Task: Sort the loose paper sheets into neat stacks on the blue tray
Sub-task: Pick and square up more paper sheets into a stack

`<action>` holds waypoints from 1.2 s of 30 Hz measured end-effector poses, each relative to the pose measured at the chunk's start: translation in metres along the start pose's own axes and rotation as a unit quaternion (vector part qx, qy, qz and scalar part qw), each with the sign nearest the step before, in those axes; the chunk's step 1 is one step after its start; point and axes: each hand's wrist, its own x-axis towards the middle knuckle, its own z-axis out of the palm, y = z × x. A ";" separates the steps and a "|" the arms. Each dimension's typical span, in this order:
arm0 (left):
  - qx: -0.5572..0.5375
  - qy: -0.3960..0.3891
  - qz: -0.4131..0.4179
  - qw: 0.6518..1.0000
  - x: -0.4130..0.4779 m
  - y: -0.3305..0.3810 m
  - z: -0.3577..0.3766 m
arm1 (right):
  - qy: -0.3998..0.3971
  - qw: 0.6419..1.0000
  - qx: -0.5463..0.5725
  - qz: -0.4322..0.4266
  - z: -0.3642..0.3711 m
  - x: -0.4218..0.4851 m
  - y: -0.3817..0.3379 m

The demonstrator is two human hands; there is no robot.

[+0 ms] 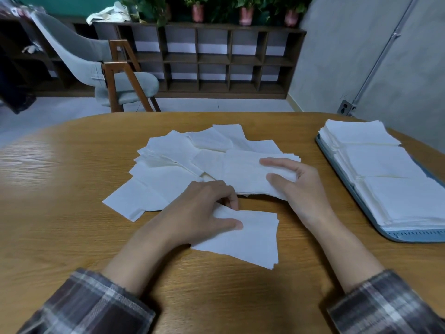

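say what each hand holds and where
Left hand: small paper stack, grip at its left corner. Right hand: thicker paper stack, grip at right end.

A strip of bare wooden table (301,133) ran along the left side of the blue tray (409,236). Three stacks (375,162) filled the tray itself. Farther left of the tray, the loose paper sheets (168,160), the right hand (298,186) gripping a bundle (243,174), and the left hand (204,208) pinching a small stack (255,237) barred the way.
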 end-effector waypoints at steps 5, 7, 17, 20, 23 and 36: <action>-0.035 0.010 -0.001 0.999 0.000 -0.003 -0.004 | -0.006 1.000 -0.006 0.003 0.000 -0.001 0.001; -0.042 0.007 -0.006 0.999 0.000 -0.003 -0.003 | -0.011 1.000 -0.005 0.003 0.001 -0.001 0.001; -0.053 0.017 0.003 0.998 0.000 -0.004 -0.001 | -0.013 1.000 -0.010 0.008 0.001 -0.001 0.001; -0.049 0.018 0.015 0.999 -0.001 -0.002 -0.002 | -0.013 1.000 -0.016 0.007 0.001 -0.001 0.000; -0.062 0.023 0.040 0.997 -0.002 0.001 -0.004 | -0.017 1.000 -0.017 0.011 0.002 -0.001 -0.001; -0.251 0.203 -0.063 0.944 0.003 0.005 -0.016 | -0.136 0.984 0.116 -0.022 0.008 -0.008 -0.012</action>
